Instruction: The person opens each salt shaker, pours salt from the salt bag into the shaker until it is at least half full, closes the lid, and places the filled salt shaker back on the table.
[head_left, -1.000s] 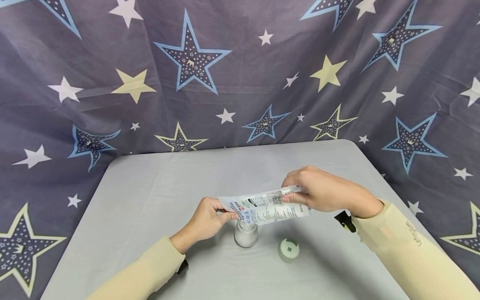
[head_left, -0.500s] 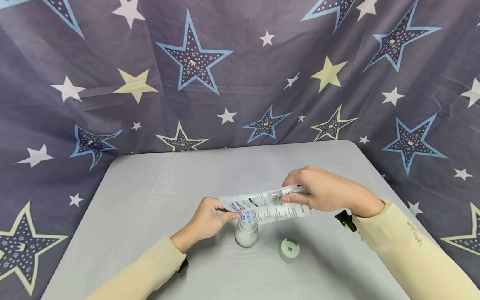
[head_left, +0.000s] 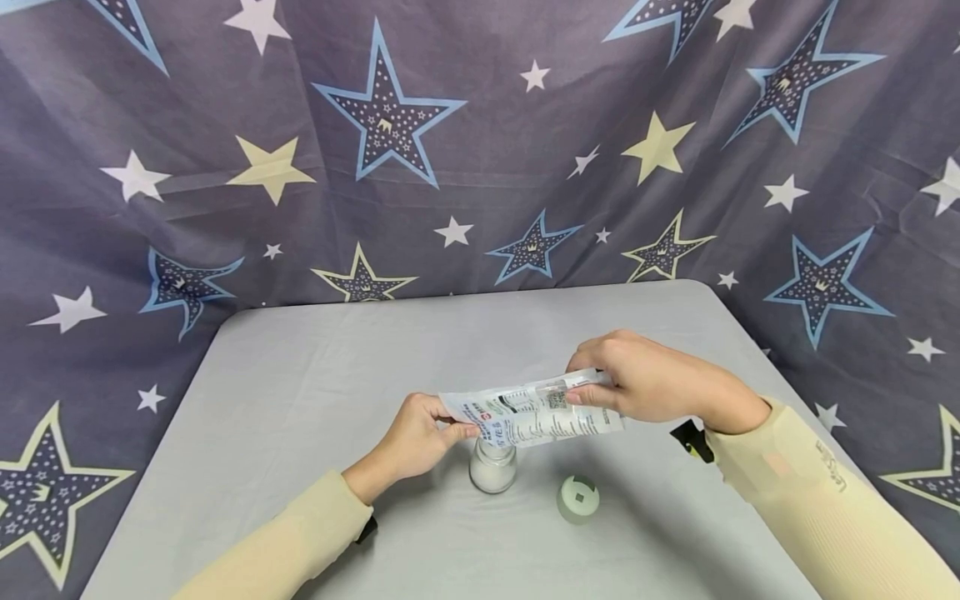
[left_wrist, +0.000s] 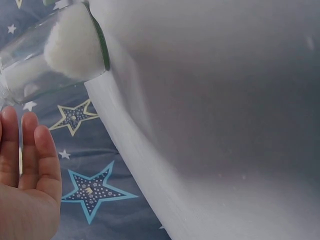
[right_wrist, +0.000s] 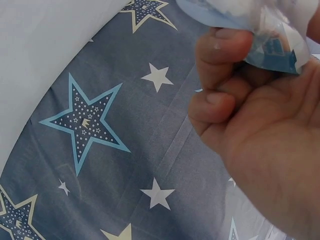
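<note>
A printed white plastic bag (head_left: 536, 414) lies tilted between both hands, its left end lower, over the mouth of a small glass jar (head_left: 492, 473). My left hand (head_left: 412, 437) pinches the bag's lower corner, thumb on top. My right hand (head_left: 641, 379) grips the raised right end. In the right wrist view, white contents show through the clear part of the bag (right_wrist: 280, 30) above curled fingers (right_wrist: 217, 102). Seen from the left wrist, the jar (left_wrist: 75, 42) holds a heap of white grains, and a white stream runs down inside it. The bag hides the jar's rim.
A pale green round lid (head_left: 579, 498) lies on the table to the right of the jar. The table (head_left: 337, 367) has a light grey cover. A dark curtain (head_left: 450, 125) with printed stars hangs behind and along both sides.
Both hands hold nearly the same pose, with the bag over the jar throughout. The whole view shifts very slightly; jar and lid stay in place.
</note>
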